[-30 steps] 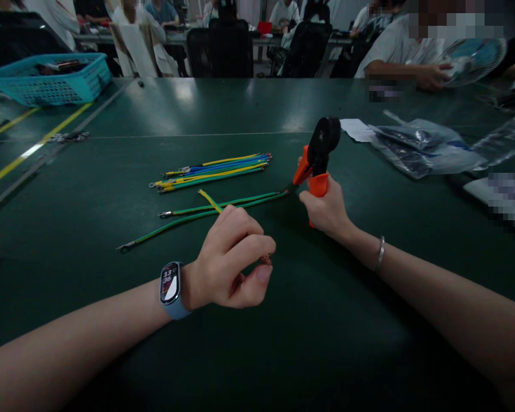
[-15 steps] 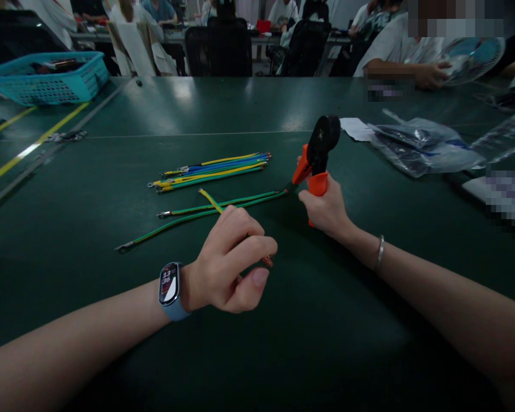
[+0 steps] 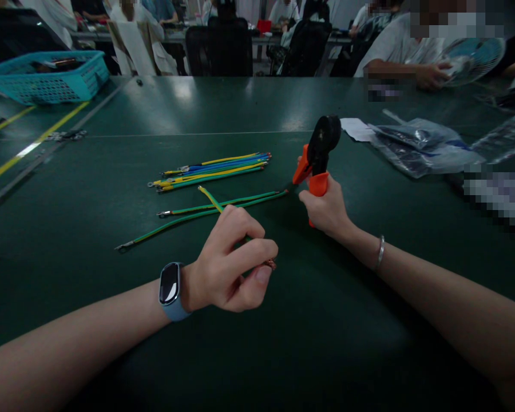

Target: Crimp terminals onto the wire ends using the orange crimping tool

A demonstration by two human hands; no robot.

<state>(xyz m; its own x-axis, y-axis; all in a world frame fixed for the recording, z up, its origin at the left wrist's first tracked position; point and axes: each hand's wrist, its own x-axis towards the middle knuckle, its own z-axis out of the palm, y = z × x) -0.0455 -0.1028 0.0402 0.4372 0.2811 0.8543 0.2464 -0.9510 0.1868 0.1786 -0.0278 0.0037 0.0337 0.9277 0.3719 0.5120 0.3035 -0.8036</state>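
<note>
My left hand [image 3: 238, 260] is closed around a green-and-yellow wire [image 3: 210, 198]. Bare copper strands [image 3: 271, 264] stick out between its thumb and index finger, and the wire's other end points away to the upper left. Most of its middle is hidden by the fingers. In my right hand [image 3: 326, 206] is a crimping tool [image 3: 320, 149] with orange handles and a black head, held upright with the head at the top. Two more green-and-yellow wires [image 3: 189, 216] with ring terminals lie on the table just beyond my left hand.
Beyond them lies a bundle of yellow, green and blue wires [image 3: 214, 170]. A turquoise basket [image 3: 64, 86] stands at the far left. Clear plastic bags [image 3: 424, 146] lie at the right, beside a white paper [image 3: 357, 129]. Across the table a person [image 3: 395, 51] sits near a fan [image 3: 472, 60].
The thumb and fingers of my left hand have shifted slightly around the wire, and the copper end has turned a little. My right hand and the crimping tool have stayed in place.
</note>
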